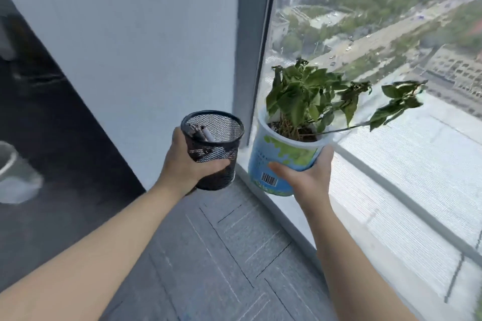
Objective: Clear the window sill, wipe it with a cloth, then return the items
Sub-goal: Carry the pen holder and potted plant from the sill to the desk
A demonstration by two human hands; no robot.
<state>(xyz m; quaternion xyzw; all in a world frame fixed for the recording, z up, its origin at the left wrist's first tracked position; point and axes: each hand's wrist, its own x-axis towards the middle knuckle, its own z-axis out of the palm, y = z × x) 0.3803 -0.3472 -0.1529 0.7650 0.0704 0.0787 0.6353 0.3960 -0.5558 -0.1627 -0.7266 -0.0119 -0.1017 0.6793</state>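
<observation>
Potted green plant in a blue-and-green printed plastic tub sits clasped in the right hand, tilted rightward beside the window glass. Black wire-mesh pen cup, upright, is gripped by the left hand, holding pens.

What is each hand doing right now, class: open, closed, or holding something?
Left hand: closed around the black mesh pen cup.
Right hand: closed around the potted plant, gripping its tub from below.

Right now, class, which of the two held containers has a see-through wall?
The black mesh pen holder in the left hand; its wire wall shows pens inside. The plant pot in the right hand is solid, printed blue and green.
</observation>
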